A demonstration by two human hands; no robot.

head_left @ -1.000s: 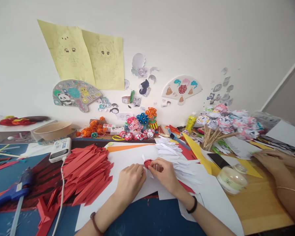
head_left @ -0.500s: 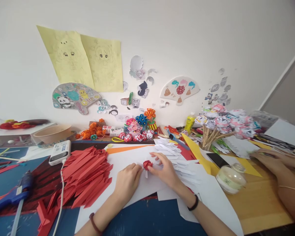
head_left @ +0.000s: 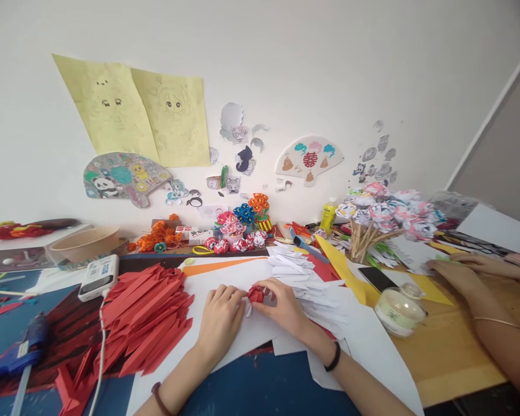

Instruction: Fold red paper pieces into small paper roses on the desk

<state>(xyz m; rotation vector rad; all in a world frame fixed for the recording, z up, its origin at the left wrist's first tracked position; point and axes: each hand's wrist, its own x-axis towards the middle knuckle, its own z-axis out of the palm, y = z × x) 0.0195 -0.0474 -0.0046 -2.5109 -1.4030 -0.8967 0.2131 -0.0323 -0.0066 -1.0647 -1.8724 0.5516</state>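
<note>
Between my two hands is a small folded red paper flower [head_left: 256, 294] with a bit of white paper hanging below it. My right hand [head_left: 279, 303] pinches the flower from the right with thumb and fingers. From the left, my left hand [head_left: 223, 315] has its fingertips closed at the white piece by the flower's side; the exact grip is partly hidden. Both hands are over white paper sheets [head_left: 225, 274]. A heap of folded red paper strips [head_left: 149, 318] lies left of my left hand. White paper strips [head_left: 305, 283] are spread beyond and right of my right hand.
A blue glue gun [head_left: 28, 349] and a white power strip [head_left: 99, 278] with its cable stand left. To the right are a phone [head_left: 377, 279], a clear jar [head_left: 401, 312], a paper-flower bouquet [head_left: 385, 214] and another person's hands [head_left: 463, 274]. Finished small flowers line the wall.
My right hand's fingers have closed in around the red flower, which has turned a little. The whole view has shifted slightly.
</note>
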